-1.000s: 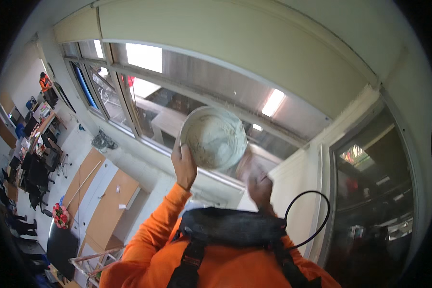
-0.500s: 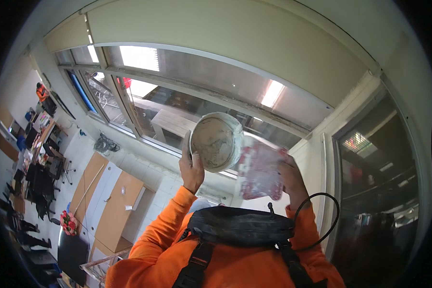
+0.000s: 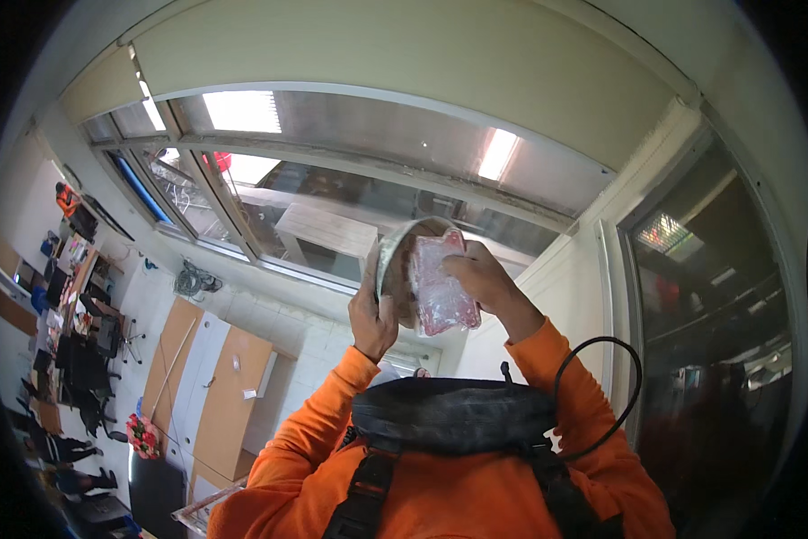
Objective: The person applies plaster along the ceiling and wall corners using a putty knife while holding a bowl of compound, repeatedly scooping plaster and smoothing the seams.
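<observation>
In front of the big window (image 3: 332,216), two hands are held up high. The left hand (image 3: 372,319) grips a round bowl (image 3: 402,260) by its rim. Its fingers are wrapped tight around the edge, and the bowl is tipped on its side, so only the rim and a bit of the inside show. The bowl looks grey and shiny on the edge.

The right hand (image 3: 483,280) holds a pink, see-through wad (image 3: 441,287) that looks like crinkly plastic wrap or a bag. The fingers are curled over the top of the wad and pinch it. The wad is pressed right up against the open side of the bowl, touching it. Part of it is inside the bowl.

Both arms wear orange sleeves (image 3: 547,359). They come up from the bottom, below the bowl. Under the bowl, between the arms, sits a dark padded strap thing (image 3: 453,418), like the top of a pack. A thin black cable (image 3: 624,359) loops out to the right of it, near the right sleeve.

Behind the bowl, bright long lamps (image 3: 242,110) glow in the window glass. Far to the left of the bowl is a room with wooden cupboards (image 3: 220,395) and white tiles. Even farther left are desks and dark chairs (image 3: 80,359), quite small. To the right of the bowl is a dark glass door (image 3: 718,296).
</observation>
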The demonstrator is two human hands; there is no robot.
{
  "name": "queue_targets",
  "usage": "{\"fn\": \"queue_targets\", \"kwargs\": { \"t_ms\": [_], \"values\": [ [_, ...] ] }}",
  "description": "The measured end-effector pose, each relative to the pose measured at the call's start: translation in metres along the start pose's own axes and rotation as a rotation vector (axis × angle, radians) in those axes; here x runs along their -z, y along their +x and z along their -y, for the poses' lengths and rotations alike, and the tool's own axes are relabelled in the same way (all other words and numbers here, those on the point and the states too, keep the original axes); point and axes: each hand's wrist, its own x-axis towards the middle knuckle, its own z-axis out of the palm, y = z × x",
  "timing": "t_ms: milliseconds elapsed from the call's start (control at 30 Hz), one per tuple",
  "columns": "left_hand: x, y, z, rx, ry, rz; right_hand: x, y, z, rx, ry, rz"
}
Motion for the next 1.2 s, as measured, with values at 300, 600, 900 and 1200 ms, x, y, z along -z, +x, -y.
{"fn": "queue_targets", "kwargs": {
  "t_ms": [300, 600, 900, 1200],
  "values": [
    [0.005, 0.006, -0.006, 0.112, -0.05, -0.057, 0.014, -0.015, 0.01, -0.037, 0.14, -0.179],
    [-0.002, 0.01, -0.001, 0.062, -0.038, 0.09, -0.015, 0.001, 0.029, 0.178, -0.377, -0.045],
    [0.007, 0.022, -0.001, 0.222, -0.06, 0.003, 0.019, 0.005, 0.018, -0.001, -0.42, -0.035],
    [-0.005, 0.027, 0.011, 0.012, -0.001, 0.14, -0.003, -0.002, 0.049, 0.046, -0.552, -0.016]
  ]
}}
